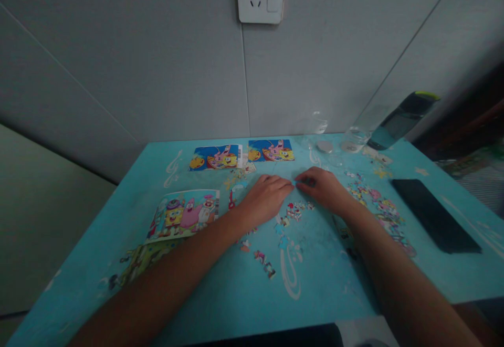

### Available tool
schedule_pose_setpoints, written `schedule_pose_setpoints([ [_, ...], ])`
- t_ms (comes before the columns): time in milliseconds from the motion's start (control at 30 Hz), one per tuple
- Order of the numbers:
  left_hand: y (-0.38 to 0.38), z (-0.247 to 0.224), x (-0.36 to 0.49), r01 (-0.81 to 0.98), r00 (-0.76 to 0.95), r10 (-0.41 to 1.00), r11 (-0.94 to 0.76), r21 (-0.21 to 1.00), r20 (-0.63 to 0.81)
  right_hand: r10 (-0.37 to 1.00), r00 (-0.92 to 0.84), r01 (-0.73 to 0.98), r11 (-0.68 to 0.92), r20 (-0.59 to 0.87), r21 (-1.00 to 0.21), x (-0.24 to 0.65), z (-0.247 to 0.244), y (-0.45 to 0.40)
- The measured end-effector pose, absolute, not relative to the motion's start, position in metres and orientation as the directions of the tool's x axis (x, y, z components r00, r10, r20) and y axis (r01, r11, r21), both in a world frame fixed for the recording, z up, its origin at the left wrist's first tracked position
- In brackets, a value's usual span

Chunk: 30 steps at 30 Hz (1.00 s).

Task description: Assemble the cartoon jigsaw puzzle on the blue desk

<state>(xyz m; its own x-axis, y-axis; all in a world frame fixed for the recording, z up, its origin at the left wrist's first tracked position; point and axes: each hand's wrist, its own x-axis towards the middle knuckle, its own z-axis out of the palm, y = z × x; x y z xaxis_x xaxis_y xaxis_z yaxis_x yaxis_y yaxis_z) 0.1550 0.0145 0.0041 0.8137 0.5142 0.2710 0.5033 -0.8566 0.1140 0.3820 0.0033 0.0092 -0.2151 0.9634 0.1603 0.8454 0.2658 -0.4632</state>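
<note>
My left hand [268, 196] and my right hand [321, 187] meet over the middle of the table, fingertips almost touching. Between them is a small light-blue jigsaw piece [294, 182]; both hands pinch at it, though the fingers cover most of it. Just below lie loose jigsaw pieces [294, 210], some red and white. More pieces [270, 270] lie nearer to me, and a partly joined strip of pieces [232, 197] shows behind my left hand. A larger heap of mixed pieces [388, 210] spreads to the right of my right forearm.
Cartoon picture cards [191, 213] lie left, with two blue ones [218, 158] [271, 150] at the back. A dark flat object [436, 216] rests at right. Clear jars [356, 138], a round lid [325, 147] and a tilted bottle [401, 121] stand near the wall.
</note>
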Motion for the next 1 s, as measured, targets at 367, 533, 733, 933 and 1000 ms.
schedule_pose_setpoints([
  [367, 0.016, 0.004, 0.154, 0.496, 0.827, 0.499, -0.864, 0.084, 0.26, 0.95, -0.263, 0.845, 0.311, 0.168, -0.436, 0.382, 0.01, 0.002],
  [533, 0.015, 0.006, 0.154, 0.491, 0.834, 0.492, -0.868, 0.072, 0.25, 0.949, -0.266, 0.837, 0.314, 0.169, -0.449, 0.382, 0.009, 0.002],
  [733, 0.014, 0.005, 0.155, 0.497, 0.832, 0.496, -0.865, 0.066, 0.247, 0.952, -0.255, 0.822, 0.306, 0.171, -0.48, 0.388, 0.008, 0.004],
  [933, 0.013, 0.002, 0.154, 0.512, 0.821, 0.513, -0.856, 0.075, 0.25, 0.958, -0.233, 0.832, 0.286, 0.169, -0.476, 0.393, 0.009, 0.005],
  [1000, 0.013, 0.002, 0.153, 0.521, 0.813, 0.524, -0.849, 0.081, 0.253, 0.959, -0.229, 0.835, 0.28, 0.165, -0.474, 0.393, 0.01, 0.005],
])
